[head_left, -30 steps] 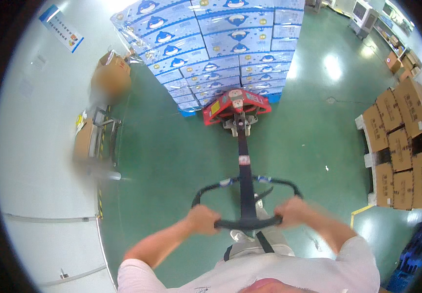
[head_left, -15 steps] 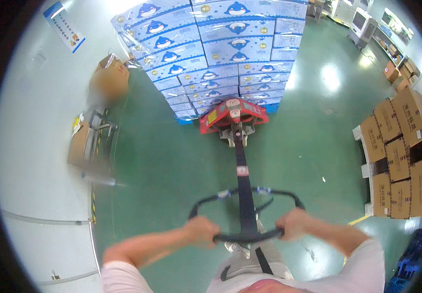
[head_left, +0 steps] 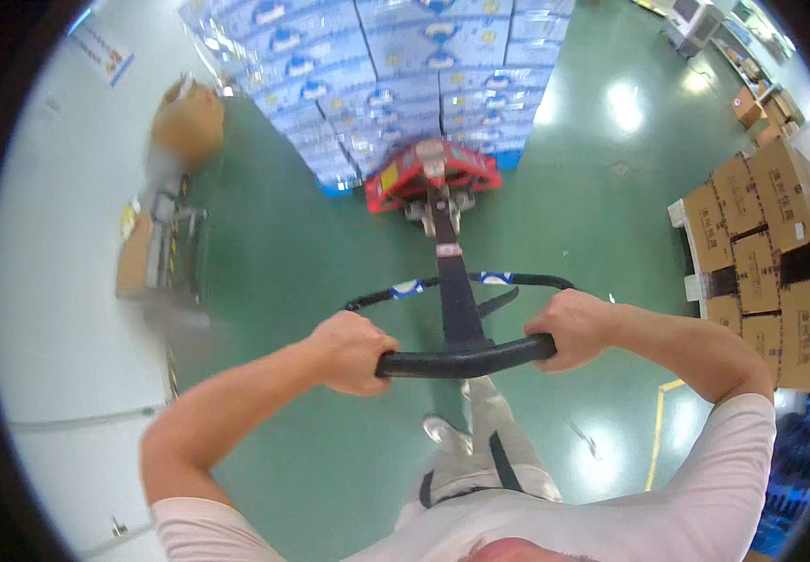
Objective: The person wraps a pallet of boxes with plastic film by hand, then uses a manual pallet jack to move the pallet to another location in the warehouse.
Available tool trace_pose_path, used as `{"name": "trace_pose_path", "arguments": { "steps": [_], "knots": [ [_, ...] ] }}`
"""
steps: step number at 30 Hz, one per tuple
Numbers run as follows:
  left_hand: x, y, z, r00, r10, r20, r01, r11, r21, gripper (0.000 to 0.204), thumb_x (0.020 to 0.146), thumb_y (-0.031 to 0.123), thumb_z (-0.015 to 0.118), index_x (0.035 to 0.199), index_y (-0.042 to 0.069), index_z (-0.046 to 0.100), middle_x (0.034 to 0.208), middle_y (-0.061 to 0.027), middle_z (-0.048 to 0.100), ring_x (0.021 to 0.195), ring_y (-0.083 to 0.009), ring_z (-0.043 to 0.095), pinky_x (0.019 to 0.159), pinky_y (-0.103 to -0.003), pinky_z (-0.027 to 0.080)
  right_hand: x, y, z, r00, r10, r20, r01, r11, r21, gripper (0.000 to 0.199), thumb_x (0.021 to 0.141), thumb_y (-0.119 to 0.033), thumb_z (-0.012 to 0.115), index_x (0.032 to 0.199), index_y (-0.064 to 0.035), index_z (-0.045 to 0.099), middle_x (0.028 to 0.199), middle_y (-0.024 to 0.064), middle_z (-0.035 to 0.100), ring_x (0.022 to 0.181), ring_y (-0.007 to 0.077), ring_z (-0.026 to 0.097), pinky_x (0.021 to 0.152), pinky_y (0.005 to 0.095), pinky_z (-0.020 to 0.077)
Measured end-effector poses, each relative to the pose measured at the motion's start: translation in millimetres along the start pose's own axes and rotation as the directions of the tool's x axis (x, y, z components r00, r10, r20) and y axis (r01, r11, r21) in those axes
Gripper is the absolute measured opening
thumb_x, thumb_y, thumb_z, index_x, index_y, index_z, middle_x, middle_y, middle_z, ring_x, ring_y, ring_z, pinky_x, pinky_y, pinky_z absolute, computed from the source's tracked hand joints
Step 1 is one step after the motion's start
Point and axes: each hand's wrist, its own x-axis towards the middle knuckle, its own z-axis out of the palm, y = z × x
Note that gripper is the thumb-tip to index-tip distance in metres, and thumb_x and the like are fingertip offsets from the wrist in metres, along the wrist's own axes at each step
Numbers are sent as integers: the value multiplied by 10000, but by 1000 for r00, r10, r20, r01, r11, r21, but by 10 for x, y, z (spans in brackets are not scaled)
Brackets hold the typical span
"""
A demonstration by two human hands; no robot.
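My left hand [head_left: 351, 352] and my right hand [head_left: 572, 328] both grip the black loop handle [head_left: 466, 360] of a red pallet jack [head_left: 431, 176]. The jack's black tiller runs from the handle up to the red body, which sits under a tall stack of blue and white cartons [head_left: 396, 66] on a blue pallet. My legs and one shoe [head_left: 442, 433] show below the handle, on the green floor.
A stack of brown cardboard boxes [head_left: 768, 253] stands at the right. At the left, by the white wall [head_left: 58, 309], are a metal cart [head_left: 163, 253] and a brown box [head_left: 190, 120]. A yellow floor line [head_left: 656, 431] lies at the lower right.
The handle has come closer and lower toward my body, and my arms have bent. The stacked cartons and jack body have shifted up in view as I step back.
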Motion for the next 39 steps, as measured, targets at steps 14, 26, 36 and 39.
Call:
{"name": "trace_pose_path", "arguments": {
  "steps": [14, 26, 36, 39],
  "knots": [
    [736, 306, 3487, 946, 8, 324, 79, 964, -253, 241, 759, 249, 596, 924, 94, 680, 893, -152, 688, 868, -360, 663, 758, -481, 531, 689, 1305, 3516, 897, 214, 386, -198, 977, -82, 360, 761, -356, 632, 1058, -153, 637, 1020, 95, 671, 956, 338, 648, 775, 483, 532],
    [431, -2, 2295, 978, 206, 35, -191, 950, -246, 221, 648, 275, 669, 756, 82, 655, 758, -166, 653, 750, -358, 653, 681, -473, 521, 361, 868, 2141, 983, 100, 156, -75, 985, -157, 318, 696, -406, 646, 822, -115, 650, 760, 97, 645, 736, 314, 655, 641, 441, 529],
    [742, 154, 3373, 983, 84, 163, -44, 971, -236, 209, 718, 246, 637, 830, 74, 682, 892, -163, 686, 883, -367, 661, 794, -460, 530, 606, 1378, 3515, 934, 196, 299, -150, 974, -171, 389, 741, -393, 650, 1045, -151, 654, 953, 108, 684, 912, 323, 663, 740, 448, 541],
    [259, 63, 1705, 996, 34, 81, -20, 985, -170, 226, 683, 299, 671, 767, 90, 653, 768, -136, 659, 760, -342, 655, 677, -462, 521, 339, 674, 1616, 981, 131, 142, -117, 987, -106, 292, 701, -375, 671, 875, -141, 661, 788, 99, 666, 731, 319, 657, 604, 449, 523]
  ]
}}
